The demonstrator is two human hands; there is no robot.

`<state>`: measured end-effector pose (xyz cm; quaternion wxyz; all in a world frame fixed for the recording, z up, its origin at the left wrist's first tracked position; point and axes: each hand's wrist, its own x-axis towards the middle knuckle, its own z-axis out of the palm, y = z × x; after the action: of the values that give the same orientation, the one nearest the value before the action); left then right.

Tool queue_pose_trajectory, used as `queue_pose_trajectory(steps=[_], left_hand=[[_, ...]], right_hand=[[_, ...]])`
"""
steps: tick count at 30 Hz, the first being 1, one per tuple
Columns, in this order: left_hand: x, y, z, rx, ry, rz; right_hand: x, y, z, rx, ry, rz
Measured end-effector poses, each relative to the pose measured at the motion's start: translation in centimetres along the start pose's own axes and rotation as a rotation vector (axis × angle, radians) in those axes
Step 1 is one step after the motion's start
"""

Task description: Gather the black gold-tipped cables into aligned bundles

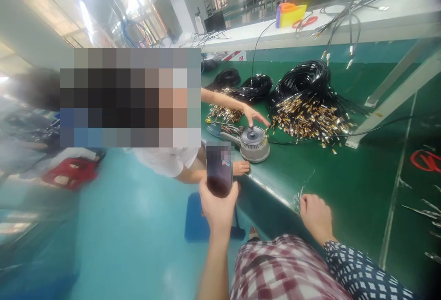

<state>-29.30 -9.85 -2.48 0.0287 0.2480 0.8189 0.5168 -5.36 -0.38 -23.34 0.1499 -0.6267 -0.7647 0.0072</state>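
My left hand is closed around a dark-screened smartphone, held upright over the bench edge. My right hand rests on the green bench near its front edge, fingers curled into a loose fist. I see nothing in it, and thin pale strands lie beside its fingertips. Beyond the phone stands a round grey tabletop device with a dark disc on top. A co-worker's hand reaches over this device, and that person's other hand lies at the bench edge, partly behind the phone.
Coiled black cables with gold-coloured connector ends are heaped on the green bench. A white shelf above holds a yellow and orange holder and loose cables. Slanted metal supports stand at right. A blue stool is below.
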Motion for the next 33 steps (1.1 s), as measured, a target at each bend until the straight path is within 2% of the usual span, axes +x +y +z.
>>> queue_pose_trajectory(steps=[33], left_hand=[[0.05, -0.27, -0.03, -0.005, -0.002, 0.012]], right_hand=[[-0.09, 0.26, 0.5, 0.027, 0.02, -0.005]])
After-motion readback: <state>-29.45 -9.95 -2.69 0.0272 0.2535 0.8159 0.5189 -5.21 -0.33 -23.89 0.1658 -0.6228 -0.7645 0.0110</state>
